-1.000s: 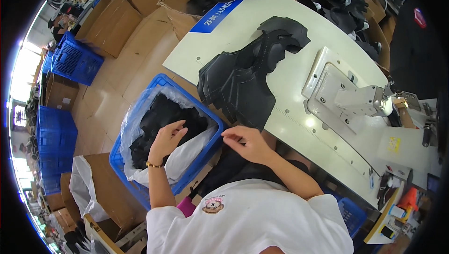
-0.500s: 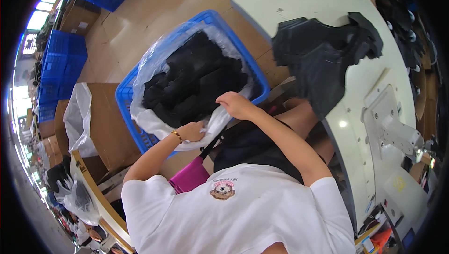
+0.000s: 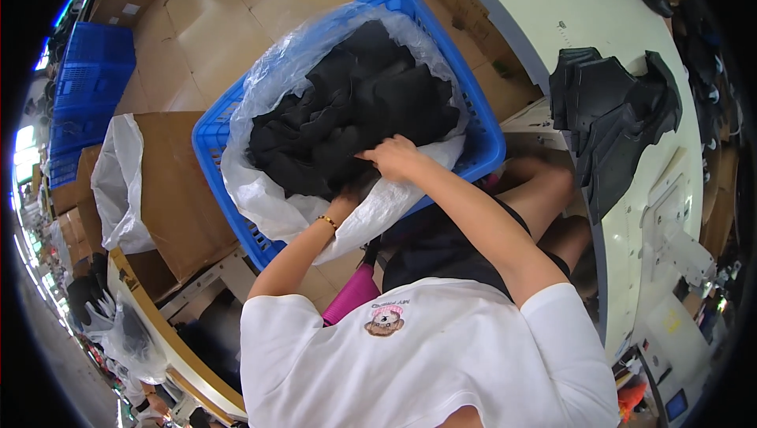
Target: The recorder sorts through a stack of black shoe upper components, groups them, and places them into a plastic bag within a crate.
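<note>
Lying in a blue plastic crate (image 3: 211, 138) that stands on the floor (image 3: 236, 26) at the person's left, the black pieces (image 3: 355, 112) form a loose heap inside a clear plastic bag (image 3: 260, 191) which lines the crate. The right hand (image 3: 394, 158) rests on the near edge of this heap, its fingers bent down and touching the top pieces; I cannot tell if the grip really pinches one. The left hand (image 3: 341, 205) is just below it, at the near side of the bag, with a thin bracelet at the wrist. Its fingers are hidden between the black pieces and the plastic, so its grip cannot be judged.

The pieces look soft and matte, with folded and curved edges, and they overlap each other without order. The bag is thin, wrinkled and a little shiny, and it hangs over the crate's rim. The crate has walls like a grid.

To the right stands a pale counter (image 3: 536, 10) with a rounded corner. On it lies a second pile of black shaped parts (image 3: 611, 108), flatter and stiffer in look. Near the lower right sits a grey sewing machine (image 3: 670, 246). Brown cardboard boxes (image 3: 177, 191) stand just beside the crate, and more blue crates (image 3: 83, 81) are stacked farther left.
</note>
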{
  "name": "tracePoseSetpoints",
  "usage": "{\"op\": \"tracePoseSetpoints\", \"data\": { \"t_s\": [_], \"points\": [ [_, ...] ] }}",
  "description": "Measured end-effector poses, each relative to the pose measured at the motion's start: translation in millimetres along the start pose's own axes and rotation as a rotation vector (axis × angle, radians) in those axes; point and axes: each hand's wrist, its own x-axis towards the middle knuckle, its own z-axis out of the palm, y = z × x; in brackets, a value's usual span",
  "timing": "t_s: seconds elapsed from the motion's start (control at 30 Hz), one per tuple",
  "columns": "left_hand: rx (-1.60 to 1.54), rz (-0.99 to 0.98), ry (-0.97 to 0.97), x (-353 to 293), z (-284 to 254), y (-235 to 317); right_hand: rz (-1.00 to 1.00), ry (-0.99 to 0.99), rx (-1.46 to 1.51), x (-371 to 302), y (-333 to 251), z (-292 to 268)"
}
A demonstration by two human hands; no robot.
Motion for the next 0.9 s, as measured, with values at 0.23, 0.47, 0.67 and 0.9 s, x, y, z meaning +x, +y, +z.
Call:
{"op": "tracePoseSetpoints", "data": {
  "t_s": [0.23, 0.47, 0.67, 0.9],
  "points": [
    [-0.027, -0.288, -0.008, -2, -15, 50, -0.053, 0.141, -0.179, -2, 12, 12],
    [-0.133, -0.033, 0.121, -1, -33, 37, -0.07, 0.182, -0.232, 0, 3, 11],
    [-0.023, 0.185, 0.064, -33, -70, 50, -0.068, 0.221, -0.193, -13, 1, 17],
    [-0.174, -0.009, -0.009, -69, -136, 93, -0.328, 0.28, -0.137, -43, 2, 21]
  ]
}}
